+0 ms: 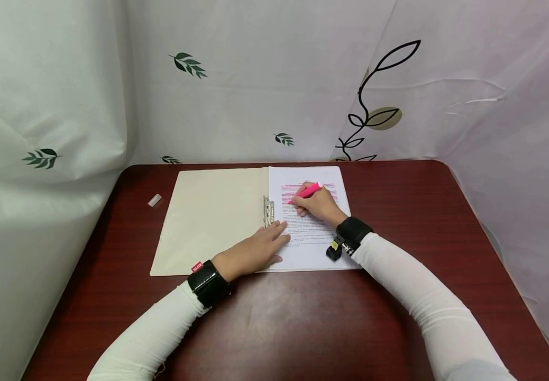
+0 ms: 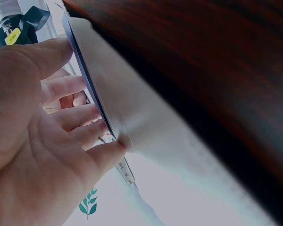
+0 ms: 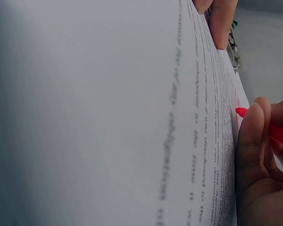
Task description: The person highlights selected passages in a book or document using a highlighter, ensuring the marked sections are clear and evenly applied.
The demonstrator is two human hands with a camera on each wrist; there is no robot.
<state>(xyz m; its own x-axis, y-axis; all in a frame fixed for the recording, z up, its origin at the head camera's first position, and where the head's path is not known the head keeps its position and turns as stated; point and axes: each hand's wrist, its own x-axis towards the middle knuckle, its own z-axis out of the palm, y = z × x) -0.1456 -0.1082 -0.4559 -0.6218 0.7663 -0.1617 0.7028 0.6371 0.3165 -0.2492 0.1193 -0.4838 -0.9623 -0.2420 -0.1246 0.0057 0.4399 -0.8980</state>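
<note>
My right hand pinches a pink highlighter, its tip against the printed page. Pink marking covers the upper lines of text, and the lower lines are plain black. In the right wrist view the highlighter sits between thumb and fingers, tip on the paper. My left hand rests with spread fingers on the lower left of the page, near the fold of an open cream folder. A metal clip lies along that fold, just above the left fingers.
A small whitish piece, perhaps a cap or eraser, lies left of the folder on the dark red table. A pale curtain with leaf prints hangs behind the table's far edge. Black straps with cameras circle both wrists.
</note>
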